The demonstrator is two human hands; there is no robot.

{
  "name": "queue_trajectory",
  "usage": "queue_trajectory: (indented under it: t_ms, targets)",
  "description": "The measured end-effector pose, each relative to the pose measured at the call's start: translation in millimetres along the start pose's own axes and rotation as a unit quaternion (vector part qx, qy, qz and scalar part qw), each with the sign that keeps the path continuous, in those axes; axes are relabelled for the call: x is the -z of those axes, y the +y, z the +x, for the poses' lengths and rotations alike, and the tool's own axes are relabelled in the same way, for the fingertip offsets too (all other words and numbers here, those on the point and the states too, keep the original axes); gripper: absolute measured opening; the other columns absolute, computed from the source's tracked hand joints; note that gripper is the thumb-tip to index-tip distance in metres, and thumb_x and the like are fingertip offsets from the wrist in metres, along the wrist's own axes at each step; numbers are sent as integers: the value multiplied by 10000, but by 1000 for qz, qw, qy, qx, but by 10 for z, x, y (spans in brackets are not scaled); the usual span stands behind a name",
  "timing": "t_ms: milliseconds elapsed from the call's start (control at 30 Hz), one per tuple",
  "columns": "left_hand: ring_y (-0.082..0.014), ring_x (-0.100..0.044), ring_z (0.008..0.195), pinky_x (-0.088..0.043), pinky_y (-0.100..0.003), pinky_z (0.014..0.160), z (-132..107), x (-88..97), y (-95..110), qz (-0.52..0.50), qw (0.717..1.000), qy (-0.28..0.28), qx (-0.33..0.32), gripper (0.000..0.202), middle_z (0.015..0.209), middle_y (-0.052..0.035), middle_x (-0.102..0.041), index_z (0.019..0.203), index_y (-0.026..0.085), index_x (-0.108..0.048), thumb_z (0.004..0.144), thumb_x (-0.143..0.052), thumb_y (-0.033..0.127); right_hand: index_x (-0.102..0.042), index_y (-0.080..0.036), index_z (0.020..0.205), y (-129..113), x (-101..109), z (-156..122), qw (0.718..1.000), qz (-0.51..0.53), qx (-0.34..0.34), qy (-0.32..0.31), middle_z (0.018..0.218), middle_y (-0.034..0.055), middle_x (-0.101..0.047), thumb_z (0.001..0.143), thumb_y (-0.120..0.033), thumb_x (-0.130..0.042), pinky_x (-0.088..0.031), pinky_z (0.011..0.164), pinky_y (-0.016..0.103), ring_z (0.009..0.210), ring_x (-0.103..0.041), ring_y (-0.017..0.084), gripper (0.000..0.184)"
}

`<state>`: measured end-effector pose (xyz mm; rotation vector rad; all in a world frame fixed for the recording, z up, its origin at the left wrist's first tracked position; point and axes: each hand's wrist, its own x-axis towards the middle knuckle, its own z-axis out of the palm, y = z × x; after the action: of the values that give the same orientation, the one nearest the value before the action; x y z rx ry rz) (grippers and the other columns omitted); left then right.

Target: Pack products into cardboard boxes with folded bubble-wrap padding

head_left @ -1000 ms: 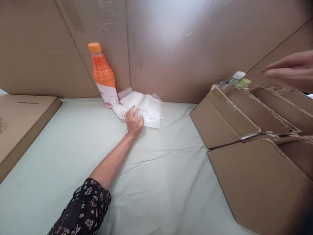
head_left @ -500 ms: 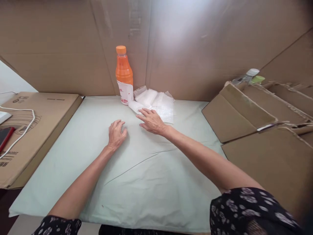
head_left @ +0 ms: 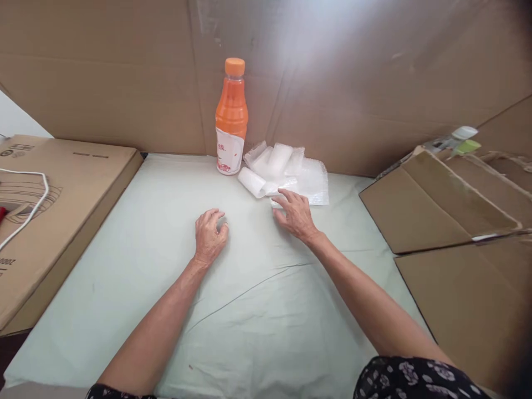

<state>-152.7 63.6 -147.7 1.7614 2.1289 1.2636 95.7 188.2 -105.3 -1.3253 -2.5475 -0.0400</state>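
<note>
The wrap (head_left: 282,170) lies loosely piled at the back of the bench (head_left: 266,310), its thin sheets overlapping. The right hand (head_left: 298,215) is at its near edge, fingers apart and bent; whether they pinch any of it, I cannot tell. Taking one layer between thumb and fingertip should serve better than raking, since the sheets look light and likely to drag one another along. The left hand (head_left: 210,235) is half curled over the bench, nothing visible in it, well placed to hold a sheet flat.

The bottle (head_left: 231,119) stands upright just beside the pile's left end, so a sweep that way could tip it; lifting or drawing toward the body seems safer. Further out, the flat carton (head_left: 91,183) on the left and the partitioned cartons (head_left: 432,205) on the right leave the elbows good room.
</note>
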Motion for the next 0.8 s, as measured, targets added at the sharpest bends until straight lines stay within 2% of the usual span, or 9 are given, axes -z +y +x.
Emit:
queue_trajectory:
  t_ms: [100, 200, 367, 533, 667, 733, 800]
  targets:
    - [-281, -655, 1137, -480, -457, 1027, -8, 10, -2, -9, 1000, 3, -3, 288, 1209, -132, -706, 1055, 176, -717, 831, -544, 229, -701, -170, 1227, -120, -167, -117, 997, 44, -52, 20, 1437, 171, -599, 971, -351, -515, -416, 1048, 483, 1281, -552, 333, 364]
    - [-280, -660, 1131, -485, -459, 1017, -11, 25, -10, -11, 1000, 2, -4, 287, 1214, -136, -705, 1056, 174, -714, 848, -532, 250, -666, -167, 1275, -147, -310, -98, 996, 58, -70, 25, 1427, 168, -603, 999, -358, -464, -416, 1070, 470, 1315, -528, 319, 391]
    - [-283, -657, 1160, -471, -463, 1040, -13, 42, -13, -18, 1000, -1, -2, 288, 1226, -134, -703, 1054, 177, -713, 838, -542, 260, -656, -169, 1300, -122, -362, -83, 993, 75, -81, 29, 1472, 159, -570, 1009, -387, -464, -396, 1107, 464, 1365, -492, 313, 411]
    - [-307, -657, 1145, -465, -495, 1046, -18, 64, -25, -36, 999, -2, 0, 289, 1204, -144, -706, 1032, 171, -717, 821, -549, 276, -652, -169, 1316, -191, -285, -106, 994, 64, -89, 20, 1476, 151, -574, 988, -397, -530, -385, 1125, 444, 1363, -498, 295, 418]
    - [-309, -645, 1153, -484, -488, 1035, -9, 64, -68, -24, 1000, -14, -9, 307, 1241, -144, -689, 1053, 176, -708, 810, -552, 281, -657, -168, 1305, -260, -169, -160, 992, 52, -109, 32, 1489, 128, -573, 984, -326, -529, -348, 1155, 433, 1424, -452, 281, 380]
    - [-306, -642, 1153, -489, -483, 1030, -4, 67, -75, -11, 1000, -24, -15, 306, 1246, -146, -683, 1060, 180, -703, 816, -546, 277, -662, -168, 1290, -312, -22, -315, 991, 56, -115, 42, 1486, 125, -578, 983, -275, -502, -336, 1160, 446, 1442, -440, 286, 363]
    - [-302, -644, 1145, -495, -478, 1025, 2, 75, -68, 4, 999, -30, -21, 303, 1228, -148, -686, 1061, 179, -701, 822, -537, 269, -664, -181, 1281, -357, 233, -613, 991, 54, -107, 64, 1491, 127, -572, 980, -262, -491, -336, 1153, 470, 1444, -442, 303, 356]
